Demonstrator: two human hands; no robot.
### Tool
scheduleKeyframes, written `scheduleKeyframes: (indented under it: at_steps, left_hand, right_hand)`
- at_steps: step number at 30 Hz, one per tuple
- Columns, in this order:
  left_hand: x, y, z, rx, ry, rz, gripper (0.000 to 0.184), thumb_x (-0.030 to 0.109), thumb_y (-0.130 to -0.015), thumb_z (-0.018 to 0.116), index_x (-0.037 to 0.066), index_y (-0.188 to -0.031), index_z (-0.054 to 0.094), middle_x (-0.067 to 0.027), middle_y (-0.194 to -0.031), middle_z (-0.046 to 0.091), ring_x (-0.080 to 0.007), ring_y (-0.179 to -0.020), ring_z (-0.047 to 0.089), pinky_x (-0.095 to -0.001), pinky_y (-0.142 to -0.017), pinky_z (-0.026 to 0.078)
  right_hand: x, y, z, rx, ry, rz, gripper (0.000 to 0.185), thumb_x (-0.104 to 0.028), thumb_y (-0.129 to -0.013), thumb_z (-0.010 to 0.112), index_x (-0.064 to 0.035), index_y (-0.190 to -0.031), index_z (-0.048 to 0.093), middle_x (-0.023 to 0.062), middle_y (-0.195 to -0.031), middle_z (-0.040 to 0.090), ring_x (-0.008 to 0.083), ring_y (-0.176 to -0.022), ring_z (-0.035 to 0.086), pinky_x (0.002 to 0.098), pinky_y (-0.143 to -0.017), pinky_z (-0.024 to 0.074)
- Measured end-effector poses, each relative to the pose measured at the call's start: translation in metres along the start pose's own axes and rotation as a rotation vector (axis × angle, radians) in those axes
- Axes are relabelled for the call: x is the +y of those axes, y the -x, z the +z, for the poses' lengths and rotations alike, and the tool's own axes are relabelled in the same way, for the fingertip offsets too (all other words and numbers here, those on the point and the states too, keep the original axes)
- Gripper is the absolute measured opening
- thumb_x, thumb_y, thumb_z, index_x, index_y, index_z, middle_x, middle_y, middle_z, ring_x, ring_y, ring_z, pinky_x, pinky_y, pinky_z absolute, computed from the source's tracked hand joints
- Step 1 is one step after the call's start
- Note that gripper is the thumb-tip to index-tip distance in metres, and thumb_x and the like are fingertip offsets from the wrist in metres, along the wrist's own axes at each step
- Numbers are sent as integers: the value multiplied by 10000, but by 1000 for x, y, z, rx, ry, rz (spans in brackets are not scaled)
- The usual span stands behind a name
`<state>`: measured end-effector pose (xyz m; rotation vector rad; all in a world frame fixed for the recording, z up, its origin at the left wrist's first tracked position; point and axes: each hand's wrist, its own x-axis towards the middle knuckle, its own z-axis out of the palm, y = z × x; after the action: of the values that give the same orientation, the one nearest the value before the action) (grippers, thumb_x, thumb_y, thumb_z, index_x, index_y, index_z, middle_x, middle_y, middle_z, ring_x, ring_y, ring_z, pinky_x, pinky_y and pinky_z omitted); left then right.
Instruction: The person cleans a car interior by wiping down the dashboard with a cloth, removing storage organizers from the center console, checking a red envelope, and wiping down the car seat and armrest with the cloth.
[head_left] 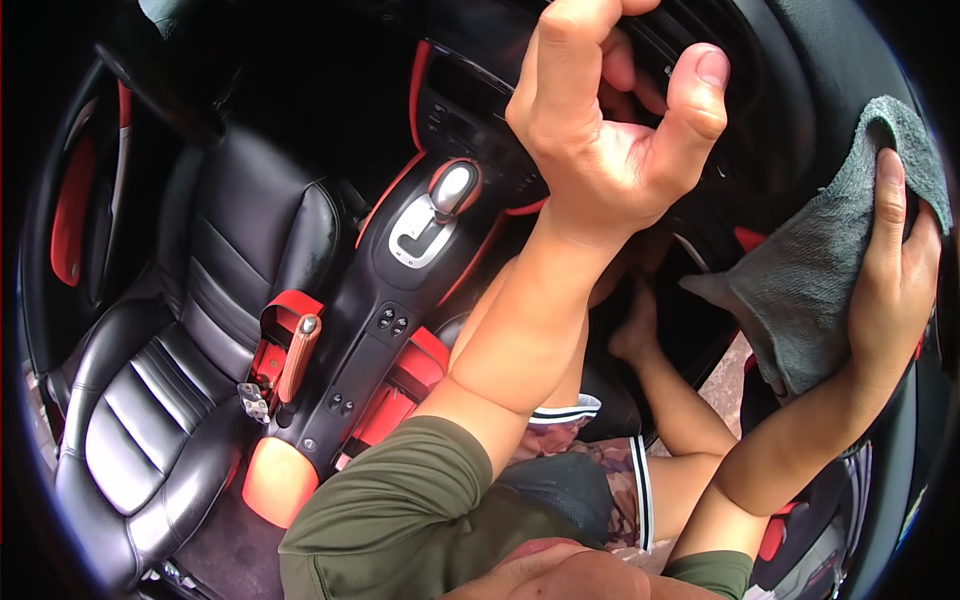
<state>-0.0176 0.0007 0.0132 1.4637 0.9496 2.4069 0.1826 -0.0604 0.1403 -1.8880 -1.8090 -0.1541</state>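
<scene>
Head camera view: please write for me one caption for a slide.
Right hand holding a grey cloth, left hand raised, inside a red-trimmed car.

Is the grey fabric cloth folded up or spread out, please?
The grey fabric cloth is mostly spread; a broad flap extends from the right hand.

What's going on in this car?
Someone is sitting in the car with a grey cloth in their right hand, over by the side of the car. Their left hand is up in front of them with bent fingers, and I can't see anything in it. The shiny gear lever and a black seat are on their left.
</scene>
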Motion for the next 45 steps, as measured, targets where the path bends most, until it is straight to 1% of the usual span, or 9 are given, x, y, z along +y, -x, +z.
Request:
scheduleKeyframes:
  at_steps: [9, 15, 19, 23, 27, 32, 36, 39, 45]
  left_hand:
    - [14, -8, 3, -9, -48, -125, 334, 124, -847, 772, -11, -1103, 606, 24, -663, 549, -43, -533, 446, -210, -488, 363]
    - [7, -6, 3, 15, -198, 118, 423, 130, -841, 811, -34, -1185, 628, -1, -679, 557, -76, -529, 459, -221, -486, 365]
    - [10, -14, 0, -23, -203, 120, 351, 117, -844, 780, -36, -1127, 640, -14, -711, 570, -79, -522, 444, -236, -478, 364]
    - [10, -15, -2, -39, -233, 49, 181, 101, -837, 722, -8, -956, 638, -37, -688, 525, -136, -529, 465, -285, -479, 386]
    - [-7, 1, -2, 14, -251, 177, 99, 71, -871, 664, 0, -872, 596, -80, -731, 545, -186, -596, 526, -295, -521, 424]
    - [8, 9, 4, 77, 3, -65, 180, 84, -904, 707, -44, -996, 621, -46, -810, 583, -124, -655, 545, -231, -559, 452]
    - [-5, 12, 9, 136, -10, 67, 282, 70, -917, 739, -93, -1128, 647, -86, -965, 614, -119, -697, 578, -219, -589, 489]
    - [3, 16, 10, 135, -93, 36, 347, 39, -931, 755, -105, -1232, 660, -114, -1063, 624, -144, -748, 625, -238, -609, 522]
    - [11, 21, 11, 158, -96, -8, 337, 9, -945, 765, -94, -1257, 688, -126, -1062, 662, -175, -839, 665, -262, -678, 547]
  right_hand:
    - [-10, -3, 0, -75, -149, 2, 449, -344, -1085, 595, 57, -1265, 689, 162, -1230, 731, 252, -1129, 680, 331, -1040, 464]
    - [-10, -4, 0, -48, -79, -38, 443, -338, -1089, 586, 48, -1282, 688, 164, -1247, 727, 255, -1160, 676, 327, -1054, 456]
    - [-1, -2, 0, -36, -40, -3, 452, -349, -1089, 581, 39, -1293, 689, 165, -1252, 726, 254, -1165, 677, 322, -1058, 454]
    - [2, -4, 0, -45, -67, -16, 448, -348, -1089, 582, 32, -1301, 689, 163, -1259, 725, 249, -1169, 677, 321, -1062, 452]
    - [4, -5, 1, -11, -17, -71, 434, -331, -1091, 580, 29, -1310, 686, 161, -1268, 723, 251, -1184, 675, 325, -1073, 449]
    - [3, -5, 0, -46, -50, -52, 424, -317, -1092, 576, 29, -1311, 684, 164, -1271, 722, 266, -1195, 672, 330, -1078, 448]
    - [-3, -4, 0, -61, -83, -35, 429, -326, -1089, 579, 28, -1306, 686, 168, -1268, 723, 266, -1189, 673, 331, -1075, 448]
    - [-5, -2, 1, -21, -52, -21, 438, -338, -1087, 584, 26, -1306, 687, 167, -1264, 723, 262, -1182, 673, 330, -1073, 446]
    - [4, -1, 1, 0, -18, 1, 461, -366, -1093, 574, 21, -1319, 684, 161, -1274, 720, 250, -1194, 665, 321, -1081, 436]
